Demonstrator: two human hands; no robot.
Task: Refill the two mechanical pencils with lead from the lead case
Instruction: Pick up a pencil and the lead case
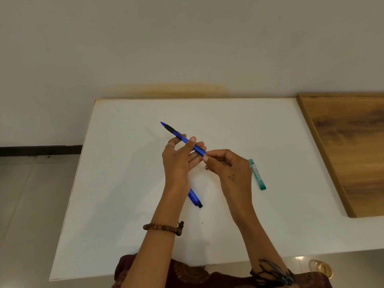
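My left hand (178, 161) holds a blue mechanical pencil (176, 133) above the white table (116, 183), its tip pointing up and to the far left. My right hand (230, 169) pinches at the pencil's rear end with thumb and forefinger; what lies between those fingertips is too small to tell. A second blue pencil (195, 199) lies on the table, partly hidden under my left wrist, its black end towards me. The green lead case (257, 174) lies flat just right of my right hand.
A wooden board (349, 146) covers the table's right side. A small dark speck (202, 223) sits on the table between my forearms. The floor lies to the left, and a round glass object (321, 268) shows below the table's near edge.
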